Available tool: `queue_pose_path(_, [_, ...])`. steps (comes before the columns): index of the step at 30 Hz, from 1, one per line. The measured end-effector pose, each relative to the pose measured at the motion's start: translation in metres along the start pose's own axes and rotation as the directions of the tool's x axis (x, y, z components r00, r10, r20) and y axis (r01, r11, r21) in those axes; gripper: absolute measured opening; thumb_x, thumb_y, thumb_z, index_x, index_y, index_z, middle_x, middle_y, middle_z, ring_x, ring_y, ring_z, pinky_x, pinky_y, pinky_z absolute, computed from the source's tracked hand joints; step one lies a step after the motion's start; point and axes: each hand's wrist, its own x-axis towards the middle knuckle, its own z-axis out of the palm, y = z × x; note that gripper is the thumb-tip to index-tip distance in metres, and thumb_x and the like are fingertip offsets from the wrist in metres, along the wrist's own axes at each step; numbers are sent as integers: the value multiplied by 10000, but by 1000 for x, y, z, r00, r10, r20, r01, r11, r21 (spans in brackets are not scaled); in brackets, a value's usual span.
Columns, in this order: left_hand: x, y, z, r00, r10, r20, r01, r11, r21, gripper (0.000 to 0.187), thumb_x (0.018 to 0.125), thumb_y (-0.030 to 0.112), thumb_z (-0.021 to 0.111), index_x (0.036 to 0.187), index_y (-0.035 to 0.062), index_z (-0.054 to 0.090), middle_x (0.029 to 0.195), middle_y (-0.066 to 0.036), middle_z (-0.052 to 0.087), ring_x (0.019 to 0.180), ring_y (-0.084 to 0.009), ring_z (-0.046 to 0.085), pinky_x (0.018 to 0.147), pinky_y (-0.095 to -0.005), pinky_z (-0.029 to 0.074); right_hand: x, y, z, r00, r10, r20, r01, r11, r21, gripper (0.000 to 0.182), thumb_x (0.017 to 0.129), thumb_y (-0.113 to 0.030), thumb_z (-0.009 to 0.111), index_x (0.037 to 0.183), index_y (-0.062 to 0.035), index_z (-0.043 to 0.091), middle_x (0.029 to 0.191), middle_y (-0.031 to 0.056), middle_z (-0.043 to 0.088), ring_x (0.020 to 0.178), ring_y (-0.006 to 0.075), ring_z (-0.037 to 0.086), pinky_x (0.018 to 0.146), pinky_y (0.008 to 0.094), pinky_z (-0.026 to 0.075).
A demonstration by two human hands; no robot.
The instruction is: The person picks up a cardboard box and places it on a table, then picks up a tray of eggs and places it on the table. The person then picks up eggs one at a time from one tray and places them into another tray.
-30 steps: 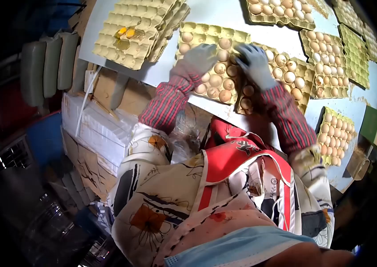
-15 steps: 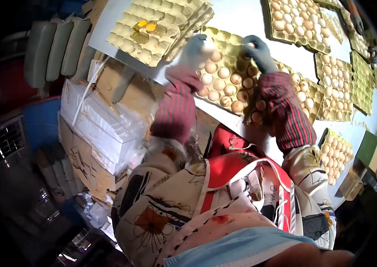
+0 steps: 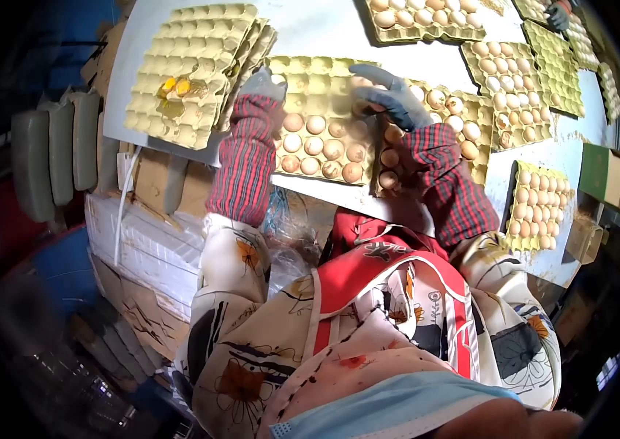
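Observation:
My left hand, in a grey-blue glove, is at the upper left edge of the egg tray, its fingers closed on a pale egg. The lower rows of this tray hold brown and white eggs; most upper cups are bare. Over the tray's right side is my right hand, gloved too, with its fingers curled round a brown egg that motion blurs. Beneath and beside this hand, a second tray of eggs stands on the right.
Stacked trays at the left bear broken eggs with two yolks on top. More egg trays lie to the right on the pale table. Another person's gloved hand shows at the top right. Plastic-wrapped boxes stand lower left.
The view has shifted, so the table appears further left. My left hand has moved to the tray's upper left edge. My right hand has come lower over the tray's right side.

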Motion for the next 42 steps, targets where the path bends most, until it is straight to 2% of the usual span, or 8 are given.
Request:
queue_pose_path(3, [-35, 38, -36, 988, -153, -21, 135, 925, -356, 441, 826, 406, 723, 1105, 69, 670, 1017, -200, 722, 950, -398, 687, 842, -458, 531, 22, 31, -23, 927, -354, 125, 233, 280, -931, 415, 847, -260, 714, 1248, -154, 694, 1327, 140, 618, 1002, 238, 662, 830, 407, 547])
queue_pose_path(7, [-72, 68, -28, 978, -204, 35, 157, 620, -768, 447, 872, 277, 749, 1205, -5, 650, 954, -122, 701, 740, -153, 644, 664, -303, 522, 25, 40, 31, 992, -49, -115, -125, -430, -894, 414, 861, -167, 636, 1258, -60, 690, 1466, 166, 481, 1074, 362, 566, 749, 453, 532])
queue_pose_path(17, [-46, 201, -51, 991, 112, 76, 20, 436, -900, 401, 930, 168, 713, 1285, 9, 614, 985, -77, 690, 647, -75, 565, 562, -225, 474, -70, 29, -44, 796, -548, -258, -120, 275, -954, 351, 841, -307, 706, 1144, -138, 658, 1327, 151, 511, 1116, 394, 577, 862, 480, 549])
queue_pose_path(23, [-24, 342, 23, 698, 712, 70, -594, 631, -499, 487, 844, 314, 716, 1267, 92, 628, 1146, -145, 696, 989, -294, 690, 878, -411, 541, -169, 11, -161, 568, -302, -766, -738, 224, -636, 380, 861, -393, 717, 1151, -157, 651, 1312, 145, 511, 1124, 390, 590, 897, 500, 534])
queue_pose_path(27, [-7, 385, 67, 592, 689, 417, -640, 717, -276, 489, 888, 423, 627, 1271, 120, 623, 1238, -135, 649, 1174, -317, 603, 1011, -435, 470, -191, 21, -154, 609, -340, -717, -646, 313, -697, 385, 852, -362, 737, 1196, -210, 654, 1352, 122, 508, 1125, 368, 593, 908, 475, 529])
queue_pose_path(33, [-16, 430, 76, 562, 818, -120, -784, 481, -392, 339, 961, 277, 570, 1281, 174, 618, 1227, -91, 648, 1101, -333, 620, 902, -456, 519, -200, 65, -147, 735, -421, -531, -500, 193, -844, 456, 886, -325, 691, 1328, -266, 595, 1421, 94, 488, 1177, 332, 571, 909, 453, 547])
queue_pose_path(37, [-17, 439, 108, 360, 931, -59, -892, 324, -316, 371, 934, 253, 590, 1302, 214, 613, 1230, -65, 646, 1164, -300, 586, 1018, -469, 420, -220, 73, -146, 573, -449, -686, -95, 794, -600, 419, 891, -173, 692, 1291, -79, 612, 1297, 156, 613, 1071, 390, 646, 931, 439, 524])
queue_pose_path(42, [-61, 379, 60, 665, 684, -300, -651, 335, -681, 414, 949, 190, 555, 1331, 31, 583, 1155, -215, 675, 1069, -398, 642, 942, -437, 508, -201, 97, -113, 584, -700, -410, -243, 332, -912, 498, 919, -195, 663, 1370, -24, 537, 1398, 206, 540, 1302, 409, 485, 1102, 504, 360])
